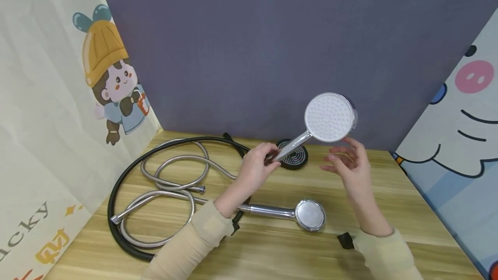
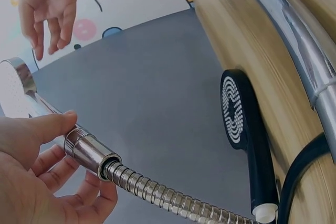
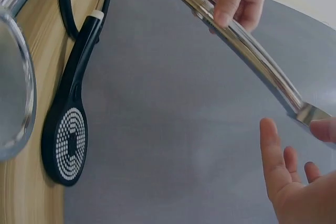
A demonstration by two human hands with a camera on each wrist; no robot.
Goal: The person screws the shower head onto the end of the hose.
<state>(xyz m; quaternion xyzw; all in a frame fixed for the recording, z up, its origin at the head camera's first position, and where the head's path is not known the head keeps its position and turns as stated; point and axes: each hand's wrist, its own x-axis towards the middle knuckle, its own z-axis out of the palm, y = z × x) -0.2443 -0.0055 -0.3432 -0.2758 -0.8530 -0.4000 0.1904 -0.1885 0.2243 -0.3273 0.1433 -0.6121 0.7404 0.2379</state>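
My left hand [image 1: 254,163] grips the lower handle of a chrome shower head [image 1: 329,117], which is raised and tilted, its white round spray face towards the head camera. In the left wrist view, thumb and fingers hold the handle close to the nut where a ribbed metal hose [image 2: 157,192] joins it. My right hand [image 1: 352,167] is held just below and right of the spray head, fingers spread and slightly bent, gripping nothing. Beneath the raised handle lies a black shower head [image 3: 68,140] with a dotted face.
A second chrome shower head [image 1: 310,215] lies on the wooden tabletop [image 1: 288,254] nearer the front. Coiled metal hoses [image 1: 155,243] and a thick black hose [image 1: 113,193] fill the left side. A grey panel [image 1: 249,55] stands behind, with printed cartoon sheets at both sides.
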